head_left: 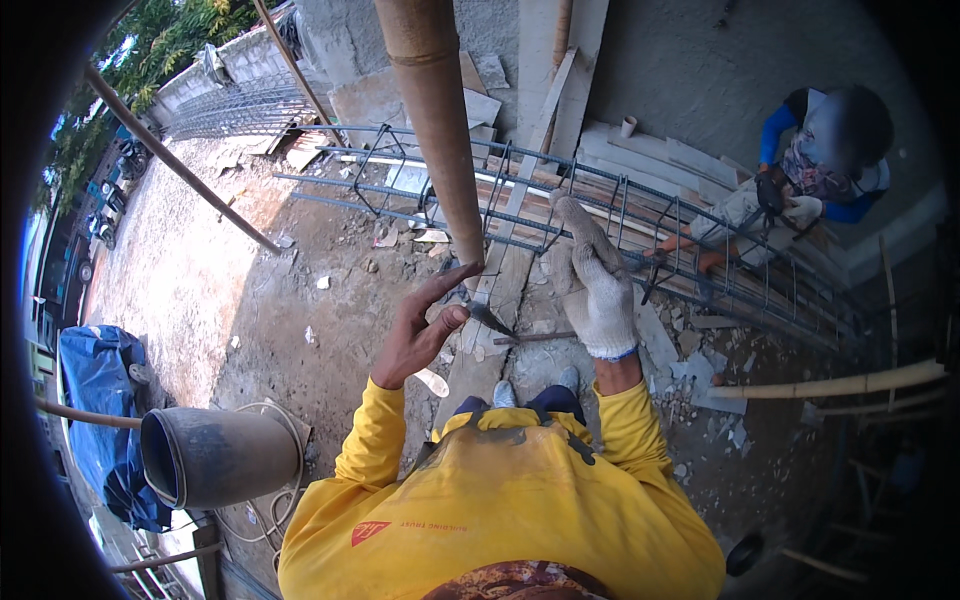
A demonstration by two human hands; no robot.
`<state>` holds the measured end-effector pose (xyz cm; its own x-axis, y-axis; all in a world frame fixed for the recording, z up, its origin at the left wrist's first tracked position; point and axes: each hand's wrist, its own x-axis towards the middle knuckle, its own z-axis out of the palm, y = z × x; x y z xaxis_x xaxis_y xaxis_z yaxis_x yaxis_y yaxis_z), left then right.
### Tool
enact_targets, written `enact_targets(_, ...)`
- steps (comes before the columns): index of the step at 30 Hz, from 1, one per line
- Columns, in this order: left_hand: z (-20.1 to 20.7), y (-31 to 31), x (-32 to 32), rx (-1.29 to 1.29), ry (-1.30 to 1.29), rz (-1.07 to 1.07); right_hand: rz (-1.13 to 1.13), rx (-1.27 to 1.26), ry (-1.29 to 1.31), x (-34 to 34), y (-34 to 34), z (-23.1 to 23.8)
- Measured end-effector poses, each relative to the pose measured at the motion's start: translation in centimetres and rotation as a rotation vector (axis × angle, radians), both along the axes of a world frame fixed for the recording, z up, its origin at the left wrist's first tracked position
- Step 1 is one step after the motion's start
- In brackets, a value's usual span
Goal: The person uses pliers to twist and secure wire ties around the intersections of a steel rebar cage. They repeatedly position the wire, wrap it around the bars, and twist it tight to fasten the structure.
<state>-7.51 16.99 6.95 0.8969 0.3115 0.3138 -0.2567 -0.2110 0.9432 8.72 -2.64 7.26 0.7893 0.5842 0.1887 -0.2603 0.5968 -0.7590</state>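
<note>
My bare left hand is raised with fingers stretched out and thumb apart. Its fingertips are close to the lower part of an upright bamboo pole; whether they touch it I cannot tell. A dark, narrow object shows just beyond the thumb, its kind unclear. On my right hand is a white knit glove, with the fingers extended and nothing seen in them. Beyond it, a long rebar cage of bars and stirrups runs across from left to right.
At right, a co-worker with blue sleeves crouches by the cage. Planks lie along the wall behind it. A large drum and a blue tarp are at lower left. A bamboo pole juts in from the right over rubble.
</note>
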Motion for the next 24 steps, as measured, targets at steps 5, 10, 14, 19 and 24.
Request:
enact_targets(5,2.3,-1.1,3.1,0.033,0.145,0.061,0.119,-0.21,-0.192,-1.2,0.3,0.9)
enact_targets(10,0.2,-1.7,4.1,0.16,0.291,0.084,0.112,-0.31,-0.34,-1.3,0.1,0.7)
enact_targets(14,-0.9,-0.6,4.2,0.344,0.096,0.231,-0.128,-0.461,-0.518,-0.3,-0.6,-0.4)
enact_targets(19,1.0,-2.5,4.2,0.238,0.088,0.204,0.124,-0.635,-0.351,-0.2,-0.1,-0.8)
enact_targets(24,1.7,-4.7,5.1,0.384,-0.048,0.193,-0.028,-0.58,-0.361,-1.5,1.3,-0.3)
